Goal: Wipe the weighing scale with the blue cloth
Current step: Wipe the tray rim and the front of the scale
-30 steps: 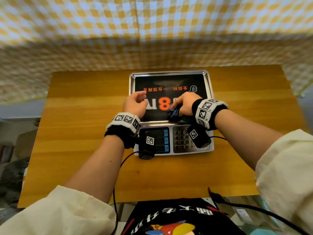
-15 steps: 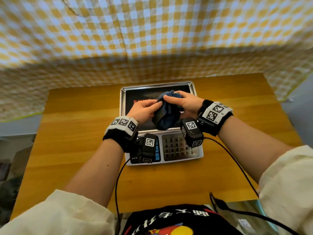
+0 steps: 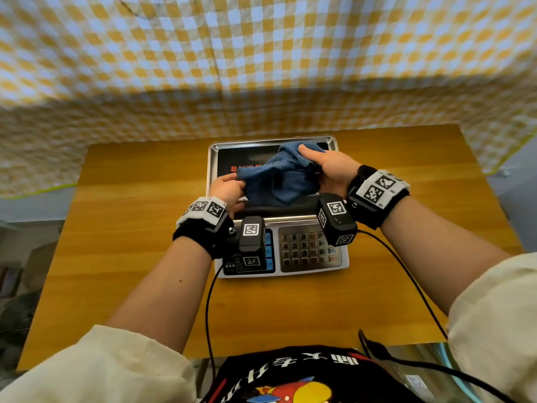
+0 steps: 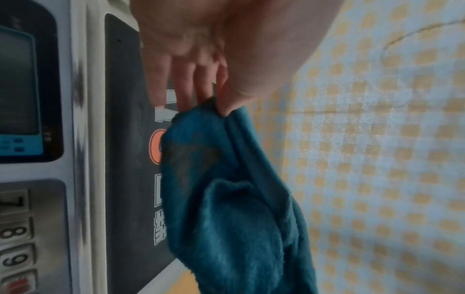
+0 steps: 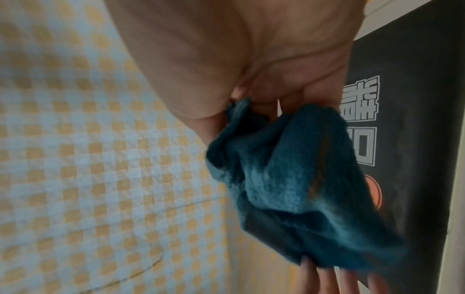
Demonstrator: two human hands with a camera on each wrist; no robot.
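**Blue cloth held above the scale**

The blue cloth (image 3: 279, 181) is hanging (bunched and sagging) between both hands over the weighing scale (image 3: 308, 254). The left hand (image 3: 226, 189) is pinching one edge, the right hand (image 3: 331, 167) is gripping the other. The scale is sitting on the wooden table (image 3: 130, 228).

blue cloth (image 3: 279, 181): soft, nubby terry cloth, matt
weighing scale (image 3: 343, 264): shiny metal tray rim, matt black platter sheet, brushed metal keypad
table (image 3: 130, 228): smooth, varnished wood
backdrop (image 3: 261, 53): woven checked cloth
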